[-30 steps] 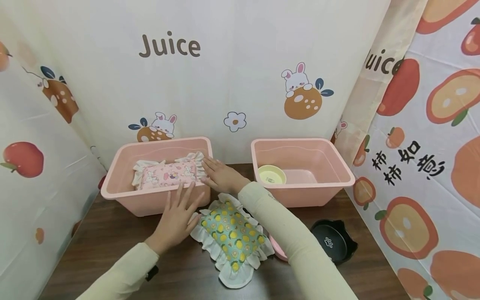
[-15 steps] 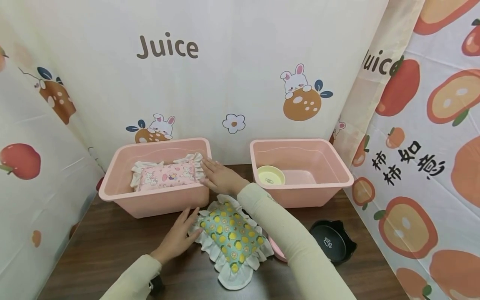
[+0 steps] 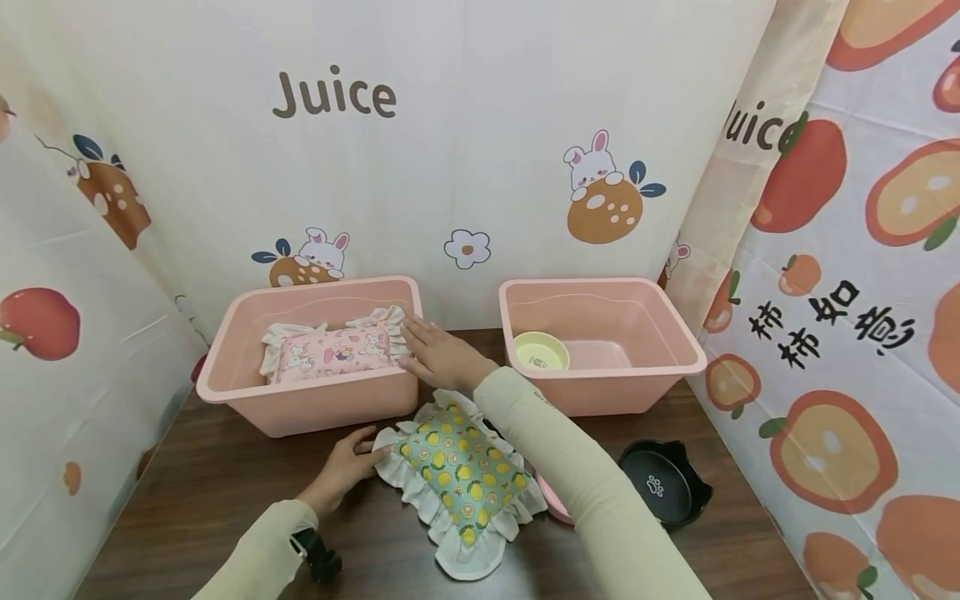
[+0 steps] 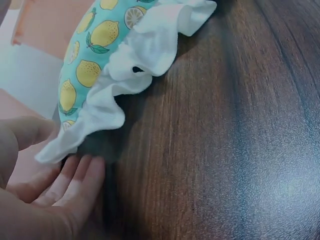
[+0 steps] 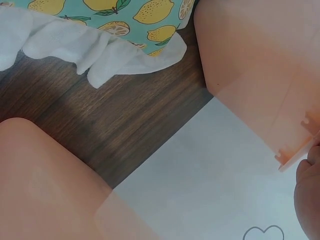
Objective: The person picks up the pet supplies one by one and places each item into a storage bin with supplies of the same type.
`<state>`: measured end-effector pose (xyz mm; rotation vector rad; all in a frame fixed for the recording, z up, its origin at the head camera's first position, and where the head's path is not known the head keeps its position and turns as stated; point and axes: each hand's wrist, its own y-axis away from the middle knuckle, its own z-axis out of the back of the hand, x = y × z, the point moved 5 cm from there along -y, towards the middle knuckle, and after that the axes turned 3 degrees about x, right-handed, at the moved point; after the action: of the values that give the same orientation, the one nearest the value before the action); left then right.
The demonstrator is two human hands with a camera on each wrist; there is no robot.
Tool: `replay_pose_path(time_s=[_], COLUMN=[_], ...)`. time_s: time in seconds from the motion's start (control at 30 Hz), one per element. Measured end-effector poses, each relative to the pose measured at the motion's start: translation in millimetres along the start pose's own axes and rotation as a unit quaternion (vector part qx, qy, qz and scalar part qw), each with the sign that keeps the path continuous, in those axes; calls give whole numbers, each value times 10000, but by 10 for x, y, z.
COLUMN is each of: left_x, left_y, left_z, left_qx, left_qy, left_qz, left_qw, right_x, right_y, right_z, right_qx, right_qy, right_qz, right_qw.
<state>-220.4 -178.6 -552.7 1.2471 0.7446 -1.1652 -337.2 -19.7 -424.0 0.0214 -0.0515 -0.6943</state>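
In the head view a small green lemon-print pillow [image 3: 465, 471] with a white ruffled edge lies on the table. My left hand [image 3: 345, 471] is at its left corner. The left wrist view shows the thumb above the ruffle [image 4: 95, 117] and the fingers [image 4: 82, 182] at its lower side, with a gap between them. My right hand [image 3: 442, 354] rests with straight fingers at the right rim of the left pink bin [image 3: 307, 404], beside a pink ruffled pillow [image 3: 333, 352] inside it. In the right wrist view only part of the right hand [image 5: 308, 192] shows.
A second pink bin [image 3: 600, 392] on the right holds a yellow round bowl [image 3: 542, 352]. On the table's right side lies a black cat-shaped bowl [image 3: 663, 483]. A pink item [image 3: 555, 500] is mostly hidden under the right sleeve. Printed curtains [image 3: 465, 150] stand behind.
My left hand has come down from the front of the left bin to the lemon pillow's left corner. The right hand has stayed at the bin's rim.
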Motion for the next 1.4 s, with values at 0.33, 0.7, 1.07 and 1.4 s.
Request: replay_pose_path(time_s=[0.33,0.7,1.07,1.4], left_x=[108,170,267,345], left_y=[-27,11,247,468], left_z=[-39,104,429,559], left_qx=[9,-199,-294,-332], left_qy=[821,742,322,-139], left_qz=[389,463,589,700], left_qw=[9959,9960,9973,9969], right_x=[9,-6,-2,-18], right_y=[12,-1,5,-8], right_z=[23,-22,7,-9], right_qx=[-9,-56,-59,-93], right_qy=[-34,-24,-37,9], right_qz=[-10,39,78,89], right_qw=[10000,10000,9999,9999])
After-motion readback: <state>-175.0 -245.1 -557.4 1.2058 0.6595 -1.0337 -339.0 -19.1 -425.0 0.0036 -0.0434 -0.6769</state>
